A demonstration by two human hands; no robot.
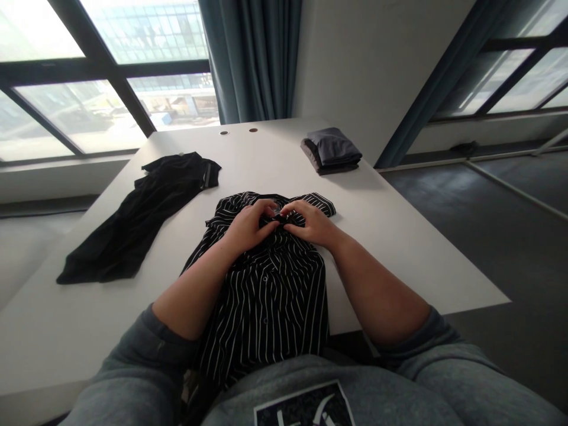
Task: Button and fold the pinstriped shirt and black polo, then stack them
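Observation:
A black shirt with white stripes (pixel 275 296) lies front side up on the white table, its collar end away from me and its lower end hanging toward my body. Small round buttons run down its middle. My left hand (pixel 255 222) is closed on the collar from the left, thumb and fingers pinching the cloth. From the right, my right hand (pixel 308 222) pinches the other side of the collar, its fingertips close to the left ones. Whether a button sits between the fingertips is too small to tell.
On the left of the white table (pixel 377 248) lies a black garment (pixel 146 207), spread lengthwise. A stack of folded clothes (pixel 332 149), grey on top, rests at the far right. Two round cable holes are near the back edge. Behind are a blue curtain (pixel 252 59) and windows.

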